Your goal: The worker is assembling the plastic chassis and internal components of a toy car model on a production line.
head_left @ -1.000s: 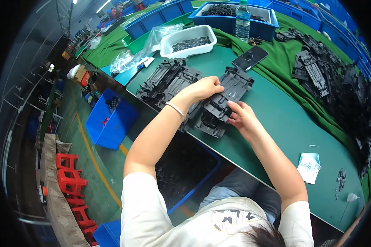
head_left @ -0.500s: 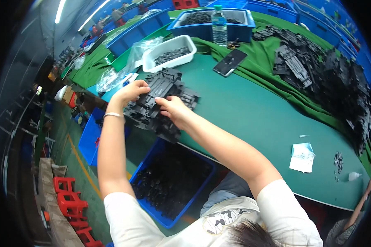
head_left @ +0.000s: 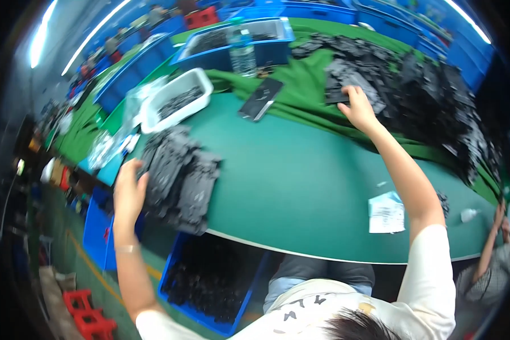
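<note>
A stack of black moulded plastic parts (head_left: 178, 175) lies at the left front of the green table (head_left: 277, 181), part of it jutting over the edge. My left hand (head_left: 129, 190) is beside the stack's left side, thumb and fingers apart, holding nothing that I can see. Farther right, my right hand (head_left: 359, 110) reaches to the near edge of a large heap of black plastic parts (head_left: 430, 96) on green cloth. Its thumb and fingers are spread beside a flat part (head_left: 354, 82); whether they touch it I cannot tell.
Behind the stack stand a white tub (head_left: 190, 105) of small black pieces, a phone (head_left: 260, 99), a water bottle (head_left: 242, 54) and a blue bin (head_left: 204, 42). A paper packet (head_left: 386, 212) lies front right. Below is a blue crate (head_left: 209, 283). Another person's hand (head_left: 498, 218) shows far right.
My right hand has left the black parts at the left and moved right to the heap. My left hand has shifted to the stack's left side. The view has turned.
</note>
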`<state>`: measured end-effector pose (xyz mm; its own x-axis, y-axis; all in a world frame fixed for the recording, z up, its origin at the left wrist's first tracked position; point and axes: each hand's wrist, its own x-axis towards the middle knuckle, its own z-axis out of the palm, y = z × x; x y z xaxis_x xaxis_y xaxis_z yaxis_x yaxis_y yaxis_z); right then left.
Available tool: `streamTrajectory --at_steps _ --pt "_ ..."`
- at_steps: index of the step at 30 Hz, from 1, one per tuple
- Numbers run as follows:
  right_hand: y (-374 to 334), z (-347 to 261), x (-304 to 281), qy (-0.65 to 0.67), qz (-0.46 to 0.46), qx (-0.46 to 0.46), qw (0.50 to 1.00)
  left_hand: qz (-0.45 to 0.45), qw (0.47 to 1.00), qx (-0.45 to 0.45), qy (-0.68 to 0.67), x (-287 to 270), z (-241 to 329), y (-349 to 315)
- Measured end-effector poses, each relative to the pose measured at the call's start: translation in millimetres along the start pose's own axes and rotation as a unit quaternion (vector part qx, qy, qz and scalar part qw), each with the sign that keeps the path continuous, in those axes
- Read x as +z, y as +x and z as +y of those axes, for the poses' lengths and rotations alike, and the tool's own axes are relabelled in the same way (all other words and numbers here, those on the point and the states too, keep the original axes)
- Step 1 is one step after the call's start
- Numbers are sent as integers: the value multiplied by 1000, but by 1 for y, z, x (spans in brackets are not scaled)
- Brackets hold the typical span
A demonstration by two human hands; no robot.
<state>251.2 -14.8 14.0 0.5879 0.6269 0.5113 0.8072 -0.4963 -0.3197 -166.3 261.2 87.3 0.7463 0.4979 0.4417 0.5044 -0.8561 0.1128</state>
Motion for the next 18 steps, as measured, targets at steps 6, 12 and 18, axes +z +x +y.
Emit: streamTrajectory --at_steps 6,12,18 --pt "18 41 -2 -165 -21 110 980 -83 961 72 -253 3 122 -4" --pt "34 35 -15 -138 -71 227 961 -120 909 265 -298 54 196 -3" --pt "8 61 -44 0 103 111 989 -285 829 200 -437 85 236 -8"
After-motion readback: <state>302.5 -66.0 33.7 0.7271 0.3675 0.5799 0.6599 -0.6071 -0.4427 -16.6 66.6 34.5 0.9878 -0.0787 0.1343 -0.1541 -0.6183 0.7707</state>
